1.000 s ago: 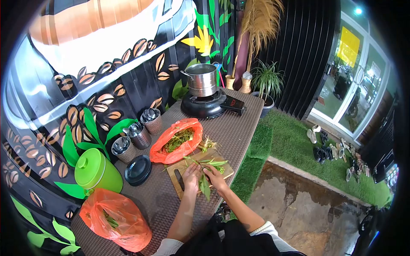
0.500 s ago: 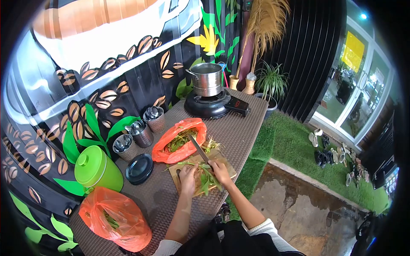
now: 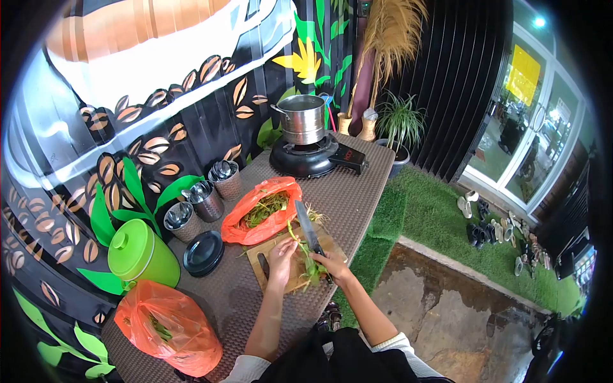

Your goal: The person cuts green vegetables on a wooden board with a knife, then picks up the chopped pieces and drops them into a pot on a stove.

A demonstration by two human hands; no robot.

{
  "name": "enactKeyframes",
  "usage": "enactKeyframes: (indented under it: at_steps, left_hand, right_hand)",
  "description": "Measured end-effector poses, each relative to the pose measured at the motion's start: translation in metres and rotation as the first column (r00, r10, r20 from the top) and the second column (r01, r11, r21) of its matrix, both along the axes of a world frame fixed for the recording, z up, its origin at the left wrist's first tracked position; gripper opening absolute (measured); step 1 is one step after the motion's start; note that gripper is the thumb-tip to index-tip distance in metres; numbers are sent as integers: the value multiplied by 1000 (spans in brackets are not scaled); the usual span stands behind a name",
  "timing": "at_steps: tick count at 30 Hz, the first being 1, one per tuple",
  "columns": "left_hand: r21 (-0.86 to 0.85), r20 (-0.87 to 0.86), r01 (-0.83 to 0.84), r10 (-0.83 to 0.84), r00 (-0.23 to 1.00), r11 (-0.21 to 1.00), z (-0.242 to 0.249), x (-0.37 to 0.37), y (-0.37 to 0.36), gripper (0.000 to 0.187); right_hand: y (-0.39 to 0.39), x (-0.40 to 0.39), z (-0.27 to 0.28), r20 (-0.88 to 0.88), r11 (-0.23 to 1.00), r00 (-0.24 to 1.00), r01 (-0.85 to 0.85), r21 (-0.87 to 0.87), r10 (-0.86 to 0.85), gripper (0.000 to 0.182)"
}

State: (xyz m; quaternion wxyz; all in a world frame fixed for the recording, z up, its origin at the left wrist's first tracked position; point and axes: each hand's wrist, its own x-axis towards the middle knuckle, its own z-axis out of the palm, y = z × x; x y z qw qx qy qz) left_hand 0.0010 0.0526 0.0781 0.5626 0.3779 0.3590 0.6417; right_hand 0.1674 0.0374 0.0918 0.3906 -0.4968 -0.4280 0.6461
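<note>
My right hand (image 3: pixel 333 266) is closed around the handle of a kitchen knife (image 3: pixel 307 223), its blade tilted up and away from me. The fingers of my left hand (image 3: pixel 281 256) pinch a leafy green stem (image 3: pixel 293 233) beside the blade. More leafy greens (image 3: pixel 311 273) hang below my right hand, over the near part of a wooden cutting board (image 3: pixel 295 278). Just beyond the board, an orange plastic bag (image 3: pixel 237 223) lies open with green stems (image 3: pixel 268 209) inside. Pale roots (image 3: pixel 314 216) rest at the board's far edge.
A steel pot (image 3: pixel 302 121) stands on a black portable stove (image 3: pixel 305 159) at the table's far end. Along the wall are cutlery cups (image 3: pixel 207 203), dark plates (image 3: pixel 204 253) and a green lidded container (image 3: pixel 142 255). Another orange bag (image 3: pixel 169 329) sits near left.
My left hand has lifted slightly off the board with a stem between its fingers. The knife has turned more upright, and the greens have shifted beneath my right hand.
</note>
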Motion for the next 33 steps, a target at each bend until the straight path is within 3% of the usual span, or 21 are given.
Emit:
enactKeyframes:
  at_steps: [1, 2, 4, 5, 7, 9, 11, 13, 15, 16, 19, 21, 23, 25, 26, 28, 32, 33]
  left_hand:
    - [0, -1, 0, 0, 1000, 1000, -1, 0, 1, 25]
    - [-23, -1, -25, 25, 1000, 999, -1, -1, 2, 24]
    - [-47, -3, -53, 53, 999, 997, -1, -2, 2, 24]
    - [-70, -24, -72, 71, 997, 995, -1, -2, 3, 23]
    - [-90, -45, -93, 89, 995, 992, -3, -4, 6, 23]
    - [-13, -179, -75, 71, 981, 997, -7, -5, 11, 21]
    - [1, -212, -89, 87, 973, 996, -12, -3, 16, 20]
    - [17, -245, -101, 102, 964, 995, -9, 0, 16, 19]
    - [0, -285, -113, 109, 952, 994, -5, 4, 17, 15]
    - [1, -283, -112, 107, 953, 994, -9, 4, 19, 15]
    - [-26, -215, -83, 75, 974, 996, -16, 3, 20, 16]
    - [-201, -12, -9, 7, 1000, 980, -15, 2, 18, 19]
    - [-263, 57, 21, -7, 998, 965, -12, -2, 14, 20]
    - [-322, 128, 60, -19, 992, 945, -9, -2, 11, 21]
    - [-345, 229, 100, -20, 973, 933, -8, -1, 11, 21]
    - [-363, 327, 139, -14, 945, 921, -15, -3, 13, 21]
    - [-312, 434, 273, -119, 893, 910, -46, -12, 21, 17]
    - [-295, 449, 330, -174, 876, 897, -43, -14, 20, 17]
  right_hand:
    - [-2, 1, 6, 119, 999, 992, -32, 7, 31, 34]
    - [0, 1, 0, 119, 999, 992, -33, 7, 32, 34]
    - [4, -2, -9, 373, 900, 870, 158, 406, -321, 41]
    - [4, 0, -13, 373, 900, 871, 158, 406, -321, 41]
    - [2, 4, -2, 265, 754, 816, 281, 593, -513, 42]
    - [2, 11, 10, 276, 744, 833, 219, 631, -480, 39]
    - [-5, 13, 33, 69, 836, 964, 185, 517, -256, 40]
    - [-12, 6, 40, 38, 850, 976, 166, 499, -212, 39]
    - [-22, -2, 45, -37, 970, 999, 28, 242, -20, 36]
    - [-19, -10, 33, -20, 953, 999, -19, 303, 26, 40]
    - [-16, -20, 8, 40, 956, 999, 14, 295, -28, 39]
    - [-12, -18, -2, 82, 955, 995, 25, 295, -51, 40]
    - [-10, -18, -10, 126, 955, 989, 34, 294, -74, 40]
    - [-11, -18, -9, 344, 910, 918, 42, 412, -198, 37]
    - [-12, -19, -9, 346, 910, 917, 41, 412, -198, 37]
    - [-20, -25, 4, 423, 727, 793, 35, 686, -437, 34]
    - [-22, -18, 20, 571, 797, 739, -78, 599, -357, 34]
    - [-20, -13, 21, 635, 826, 725, -168, 537, -265, 34]
